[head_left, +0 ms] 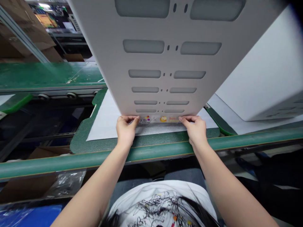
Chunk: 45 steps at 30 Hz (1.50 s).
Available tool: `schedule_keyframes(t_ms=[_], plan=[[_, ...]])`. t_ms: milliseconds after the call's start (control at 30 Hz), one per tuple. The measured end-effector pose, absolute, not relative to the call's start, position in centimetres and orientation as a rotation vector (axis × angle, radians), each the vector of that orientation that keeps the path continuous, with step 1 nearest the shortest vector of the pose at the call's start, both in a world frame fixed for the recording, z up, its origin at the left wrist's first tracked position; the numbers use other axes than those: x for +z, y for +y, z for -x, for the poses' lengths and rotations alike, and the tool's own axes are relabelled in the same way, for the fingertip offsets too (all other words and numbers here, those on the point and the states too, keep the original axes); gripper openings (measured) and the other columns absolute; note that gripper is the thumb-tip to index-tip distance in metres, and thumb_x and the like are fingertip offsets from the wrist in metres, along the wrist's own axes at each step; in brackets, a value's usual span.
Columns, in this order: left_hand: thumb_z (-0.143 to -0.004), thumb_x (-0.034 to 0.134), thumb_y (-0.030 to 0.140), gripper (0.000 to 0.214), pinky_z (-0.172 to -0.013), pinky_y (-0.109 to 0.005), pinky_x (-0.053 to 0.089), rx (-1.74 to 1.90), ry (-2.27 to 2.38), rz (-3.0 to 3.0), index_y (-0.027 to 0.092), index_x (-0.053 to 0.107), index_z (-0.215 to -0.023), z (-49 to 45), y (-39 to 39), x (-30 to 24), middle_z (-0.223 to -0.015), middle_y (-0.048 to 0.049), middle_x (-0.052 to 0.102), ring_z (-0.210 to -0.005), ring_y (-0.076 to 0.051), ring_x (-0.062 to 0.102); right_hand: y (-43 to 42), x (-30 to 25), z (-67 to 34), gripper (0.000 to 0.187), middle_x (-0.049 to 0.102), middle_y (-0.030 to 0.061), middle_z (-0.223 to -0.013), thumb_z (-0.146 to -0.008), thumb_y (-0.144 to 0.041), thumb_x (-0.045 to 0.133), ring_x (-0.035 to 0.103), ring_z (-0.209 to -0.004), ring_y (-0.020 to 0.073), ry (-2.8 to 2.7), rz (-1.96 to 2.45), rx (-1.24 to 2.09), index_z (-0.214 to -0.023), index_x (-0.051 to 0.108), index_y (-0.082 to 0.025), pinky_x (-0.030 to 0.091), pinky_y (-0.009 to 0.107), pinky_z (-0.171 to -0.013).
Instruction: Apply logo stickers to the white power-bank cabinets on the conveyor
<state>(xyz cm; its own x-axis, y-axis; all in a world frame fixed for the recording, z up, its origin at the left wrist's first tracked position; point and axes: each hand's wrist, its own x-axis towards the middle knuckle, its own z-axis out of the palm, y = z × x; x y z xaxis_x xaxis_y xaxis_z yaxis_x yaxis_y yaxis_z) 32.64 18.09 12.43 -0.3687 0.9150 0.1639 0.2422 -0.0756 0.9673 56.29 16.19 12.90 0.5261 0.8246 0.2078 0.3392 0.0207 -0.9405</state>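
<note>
I have my left hand (pixel 126 130) and right hand (pixel 193 130) well apart, both pinching the bottom edge of a slotted white card panel (pixel 151 63), which rises tilted away from me. Under that panel lie a white sheet (pixel 104 119) and a green dotted mat (pixel 81 142), with a printed logo strip (pixel 155 119) between my hands and a green rail (pixel 151 154) just nearer me

This is a factory production line, shown by the green conveyor belts (pixel 47 75), aluminium framing (pixel 23 34) and stacked cardboard cartons (pixel 35 31).
</note>
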Motion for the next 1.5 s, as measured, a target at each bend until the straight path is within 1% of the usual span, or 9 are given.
schedule_keyframes(t_ms=[233, 567, 833, 1067, 1233, 1367, 1400, 1433, 1500], plan=[[-0.066, 0.069, 0.038, 0.026, -0.077, -0.032, 0.044, 1.484, 1.64, -1.289, 0.013, 0.068, -0.073, -32.7, 18.1, 12.4, -0.082, -0.0061, 0.059, -0.077, -0.016, 0.056, 16.3, 12.8, -56.4, 0.023, 0.058, 0.0057, -0.082, -0.061, -0.035, 0.073, 0.054, -0.079, 0.0187, -1.043, 1.566, 0.49, -0.072, 0.071, -0.014, 0.039, 0.035, -0.083], [-0.066, 0.069, 0.038, 0.026, -0.071, -0.03, 0.044, 1.469, 1.658, -1.289, 0.014, 0.068, -0.073, -32.7, 18.1, 12.5, -0.079, -0.0066, 0.06, -0.074, -0.017, 0.055, 16.3, 12.9, -56.3, 0.02, 0.058, 0.0048, -0.08, -0.062, -0.032, 0.074, 0.054, -0.078, 0.018, -1.035, 1.573, 0.5, -0.07, 0.07, -0.014, 0.04, 0.034, -0.081], [-0.067, 0.068, 0.038, 0.026, -0.069, -0.029, 0.045, 1.475, 1.631, -1.296, 0.013, 0.068, -0.074, -32.7, 18.2, 12.4, -0.076, -0.0068, 0.062, -0.073, -0.017, 0.056, 16.3, 12.9, -56.3, 0.019, 0.058, 0.005, -0.08, -0.062, -0.032, 0.073, 0.054, -0.077, 0.0182, -1.049, 1.598, 0.472, -0.07, 0.071, -0.015, 0.04, 0.033, -0.081], [-0.069, 0.066, 0.036, 0.025, -0.073, -0.029, 0.045, 1.452, 1.718, -1.344, 0.012, 0.068, -0.075, -32.9, 18.2, 12.5, -0.077, -0.0058, 0.06, -0.075, -0.016, 0.056, 16.5, 12.5, -56.5, 0.024, 0.059, 0.0055, -0.078, -0.062, -0.036, 0.071, 0.054, -0.075, 0.0184, -1.064, 1.602, 0.453, -0.072, 0.071, -0.014, 0.041, 0.034, -0.079], [-0.072, 0.065, 0.03, 0.019, -0.079, -0.031, 0.044, 1.404, 1.792, -1.386, 0.012, 0.068, -0.073, -33.4, 17.9, 13.4, -0.076, -0.005, 0.056, -0.076, -0.015, 0.053, 16.7, 12.3, -56.5, 0.026, 0.06, 0.0062, -0.077, -0.064, -0.038, 0.07, 0.055, -0.072, 0.0184, -1.109, 1.642, 0.413, -0.074, 0.071, -0.014, 0.041, 0.034, -0.076], [-0.074, 0.065, 0.023, 0.012, -0.083, -0.033, 0.042, 1.363, 1.889, -1.476, 0.012, 0.063, -0.071, -33.6, 17.7, 14.1, -0.076, -0.0032, 0.049, -0.079, -0.015, 0.049, 16.6, 13.2, -56.5, 0.027, 0.057, 0.0052, -0.073, -0.068, -0.04, 0.069, 0.052, -0.067, 0.0166, -1.212, 1.778, 0.245, -0.069, 0.069, -0.013, 0.039, 0.031, -0.071], [-0.072, 0.067, 0.023, 0.013, -0.083, -0.034, 0.042, 1.37, 1.941, -1.502, 0.012, 0.06, -0.072, -33.5, 17.8, 14.1, -0.077, -0.003, 0.047, -0.081, -0.016, 0.048, 16.5, 13.4, -56.7, 0.028, 0.056, 0.0046, -0.072, -0.069, -0.041, 0.069, 0.05, -0.066, 0.0165, -1.269, 1.831, 0.159, -0.066, 0.066, -0.013, 0.037, 0.031, -0.068], [-0.068, 0.072, 0.024, 0.02, -0.084, -0.036, 0.041, 1.391, 2.008, -1.517, 0.013, 0.056, -0.074, -33.2, 17.9, 14.1, -0.08, -0.003, 0.046, -0.084, -0.018, 0.047, 16.5, 13.6, -57.0, 0.031, 0.055, 0.0042, -0.071, -0.07, -0.044, 0.069, 0.049, -0.066, 0.0166, -1.335, 1.886, 0.062, -0.063, 0.063, -0.014, 0.035, 0.03, -0.065], [-0.053, 0.082, 0.026, 0.047, -0.088, -0.042, 0.039, 1.476, 2.132, -1.54, 0.014, 0.047, -0.081, -32.5, 18.4, 14.0, -0.09, -0.0041, 0.043, -0.094, -0.022, 0.044, 16.3, 13.7, -57.8, 0.038, 0.054, 0.0036, -0.07, -0.071, -0.049, 0.069, 0.046, -0.063, 0.0164, -1.476, 1.982, -0.119, -0.058, 0.058, -0.015, 0.028, 0.029, -0.059]])
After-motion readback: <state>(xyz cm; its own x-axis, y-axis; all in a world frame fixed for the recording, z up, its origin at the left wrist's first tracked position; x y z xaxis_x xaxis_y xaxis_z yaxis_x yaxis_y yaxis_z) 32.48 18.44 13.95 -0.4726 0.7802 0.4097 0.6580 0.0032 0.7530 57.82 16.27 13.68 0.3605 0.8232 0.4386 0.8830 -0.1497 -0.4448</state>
